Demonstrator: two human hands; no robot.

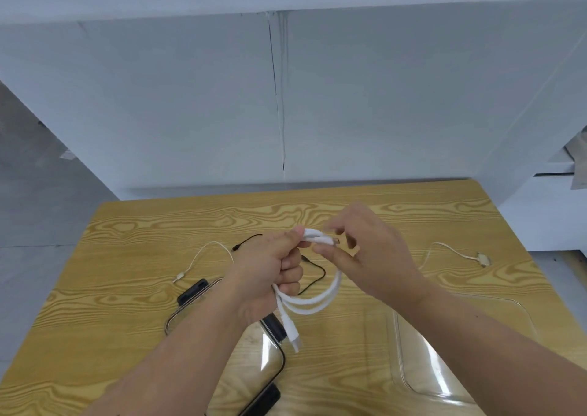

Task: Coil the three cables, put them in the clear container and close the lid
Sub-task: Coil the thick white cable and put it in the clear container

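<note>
Gripping one thick white cable (317, 302), wound in smooth round loops, in the tightly curled fingers (290, 274) of the left hand (266, 272) above the middle of the wood-grain surface (127, 256); pinching its upper end with the right hand (368, 253). Counting two more cables lying beyond: one thin black cable (324, 272), one thin white cable (198, 253), both partly hidden behind the hands. Counting one clear rounded container (444, 377) near right and one clear lid (273, 352) with black clasps near left, both partly under forearms.

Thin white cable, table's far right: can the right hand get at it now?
Probably yes: the thin white cable lies uncovered, nothing between it and the right hand. But that hand's grip is busy pinching the coiled white cable.
</note>
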